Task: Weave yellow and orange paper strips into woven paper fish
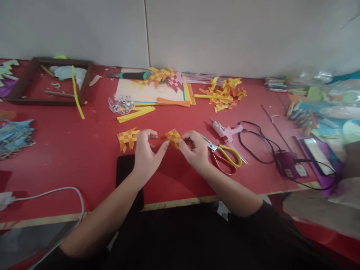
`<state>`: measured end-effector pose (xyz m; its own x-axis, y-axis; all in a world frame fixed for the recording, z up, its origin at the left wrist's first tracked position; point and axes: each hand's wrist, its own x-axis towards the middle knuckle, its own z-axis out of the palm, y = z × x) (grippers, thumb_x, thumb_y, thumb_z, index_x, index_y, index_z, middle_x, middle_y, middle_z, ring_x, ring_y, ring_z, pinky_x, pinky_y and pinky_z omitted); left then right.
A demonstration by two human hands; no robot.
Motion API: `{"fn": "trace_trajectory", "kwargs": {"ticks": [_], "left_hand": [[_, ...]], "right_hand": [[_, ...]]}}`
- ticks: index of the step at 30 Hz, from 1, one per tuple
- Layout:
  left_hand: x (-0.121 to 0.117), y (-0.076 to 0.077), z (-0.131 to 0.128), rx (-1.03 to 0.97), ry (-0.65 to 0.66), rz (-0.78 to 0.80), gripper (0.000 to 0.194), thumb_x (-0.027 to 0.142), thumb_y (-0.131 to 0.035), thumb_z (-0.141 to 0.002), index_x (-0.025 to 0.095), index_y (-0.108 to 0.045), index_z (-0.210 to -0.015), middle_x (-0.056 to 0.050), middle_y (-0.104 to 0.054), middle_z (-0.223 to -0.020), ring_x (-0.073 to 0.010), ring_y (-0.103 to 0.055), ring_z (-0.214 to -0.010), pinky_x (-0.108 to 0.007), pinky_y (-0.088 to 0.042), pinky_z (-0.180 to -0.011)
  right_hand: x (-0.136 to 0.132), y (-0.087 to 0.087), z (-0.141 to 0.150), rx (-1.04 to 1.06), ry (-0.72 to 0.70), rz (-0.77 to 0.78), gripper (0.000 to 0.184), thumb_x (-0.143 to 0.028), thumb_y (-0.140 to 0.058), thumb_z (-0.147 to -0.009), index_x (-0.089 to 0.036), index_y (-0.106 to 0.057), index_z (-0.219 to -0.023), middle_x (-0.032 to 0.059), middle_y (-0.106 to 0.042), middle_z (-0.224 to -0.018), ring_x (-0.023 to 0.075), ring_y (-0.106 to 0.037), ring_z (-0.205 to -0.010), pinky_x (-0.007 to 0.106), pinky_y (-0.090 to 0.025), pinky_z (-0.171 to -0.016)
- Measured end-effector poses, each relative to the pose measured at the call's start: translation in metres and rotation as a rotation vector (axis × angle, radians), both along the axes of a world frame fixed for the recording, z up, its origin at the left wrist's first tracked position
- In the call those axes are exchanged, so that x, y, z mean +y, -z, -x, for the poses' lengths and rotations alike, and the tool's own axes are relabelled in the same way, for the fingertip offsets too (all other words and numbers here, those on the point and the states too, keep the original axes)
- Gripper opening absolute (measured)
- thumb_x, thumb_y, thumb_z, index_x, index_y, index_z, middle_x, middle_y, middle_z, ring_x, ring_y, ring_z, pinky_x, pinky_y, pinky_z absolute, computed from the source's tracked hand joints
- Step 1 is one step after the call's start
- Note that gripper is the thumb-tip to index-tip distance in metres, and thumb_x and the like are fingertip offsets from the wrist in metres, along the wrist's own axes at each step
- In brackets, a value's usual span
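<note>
Woven paper piece (172, 137): orange/yellow checkerboard, small round eye near top corner. Tilted, corner up, between left hand (148, 153) and right hand (194, 149), right side pinched, over red worktop (174, 180).

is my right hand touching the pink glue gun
Apart: the head view shows a strip of red tabletop between the right hand and the glue gun.

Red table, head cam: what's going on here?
A person's right hand holds a small woven orange-and-yellow paper fish over the table, the left hand close at its other side. A similar woven piece lies to the left. Scissors and a pink glue gun lie to the right.
</note>
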<state>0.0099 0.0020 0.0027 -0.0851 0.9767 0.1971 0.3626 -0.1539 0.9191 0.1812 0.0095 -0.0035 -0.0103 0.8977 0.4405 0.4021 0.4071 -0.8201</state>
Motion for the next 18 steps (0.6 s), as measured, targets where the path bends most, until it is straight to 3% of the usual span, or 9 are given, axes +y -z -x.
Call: {"fn": "trace_trajectory", "kwargs": {"ticks": [3, 6, 9, 14, 16, 18], "left_hand": [[-0.002, -0.001, -0.001, 0.079, 0.117, 0.044, 0.018, 0.036, -0.066, -0.091, 0.020, -0.064, -0.099, -0.009, -0.071, -0.105, -0.0214, -0.069, -0.097, -0.032, -0.056, -0.075], [-0.005, -0.002, -0.005, -0.135, 0.217, 0.161, 0.035, 0.041, -0.065, -0.092, 0.020, -0.065, -0.120, -0.012, -0.071, -0.123, -0.0244, -0.069, -0.112, -0.036, -0.058, -0.090], [-0.003, -0.002, -0.008, -0.388, 0.294, 0.270, 0.043, 0.044, -0.071, -0.087, 0.017, -0.068, -0.121, -0.012, -0.073, -0.125, -0.0258, -0.069, -0.115, -0.039, -0.055, -0.100], [0.003, 0.001, -0.004, -0.589, 0.220, 0.392, 0.036, 0.047, -0.079, -0.079, 0.018, -0.077, -0.101, -0.007, -0.079, -0.102, -0.0213, -0.073, -0.097, -0.034, -0.059, -0.092], [0.005, 0.003, -0.002, -0.614, 0.181, 0.406, 0.034, 0.048, -0.078, -0.079, 0.019, -0.076, -0.096, -0.005, -0.078, -0.094, -0.0172, -0.072, -0.083, -0.031, -0.062, -0.080], [0.006, 0.005, 0.000, -0.627, 0.146, 0.403, 0.031, 0.047, -0.079, -0.078, 0.019, -0.075, -0.092, -0.003, -0.076, -0.088, -0.0141, -0.070, -0.075, -0.027, -0.063, -0.070]], "right_hand": [[0.000, 0.001, 0.003, -0.097, 0.045, -0.098, 0.014, -0.015, -0.062, -0.087, -0.023, -0.056, -0.076, -0.0006, -0.057, -0.069, 0.0144, -0.052, -0.062, 0.030, -0.044, -0.059], [0.001, 0.004, 0.005, -0.181, 0.007, -0.207, 0.011, -0.014, -0.063, -0.084, -0.024, -0.060, -0.082, 0.0026, -0.065, -0.077, 0.0196, -0.060, -0.075, 0.036, -0.050, -0.070], [0.001, 0.007, 0.007, -0.234, -0.042, -0.296, 0.012, -0.013, -0.064, -0.083, -0.024, -0.064, -0.089, 0.0048, -0.070, -0.086, 0.0227, -0.063, -0.084, 0.041, -0.053, -0.078], [-0.003, -0.005, 0.000, -0.299, -0.149, -0.362, 0.020, -0.014, -0.063, -0.085, -0.023, -0.066, -0.102, 0.0060, -0.073, -0.098, 0.0218, -0.068, -0.092, 0.040, -0.056, -0.084], [-0.002, -0.013, -0.021, -0.382, -0.046, -0.315, 0.021, -0.016, -0.063, -0.086, -0.024, -0.067, -0.105, 0.0057, -0.074, -0.100, 0.0220, -0.068, -0.094, 0.040, -0.055, -0.087], [0.004, -0.019, -0.057, -0.525, 0.203, -0.177, 0.017, -0.019, -0.059, -0.088, -0.023, -0.068, -0.102, 0.0066, -0.074, -0.099, 0.0239, -0.067, -0.097, 0.042, -0.053, -0.091]]}}
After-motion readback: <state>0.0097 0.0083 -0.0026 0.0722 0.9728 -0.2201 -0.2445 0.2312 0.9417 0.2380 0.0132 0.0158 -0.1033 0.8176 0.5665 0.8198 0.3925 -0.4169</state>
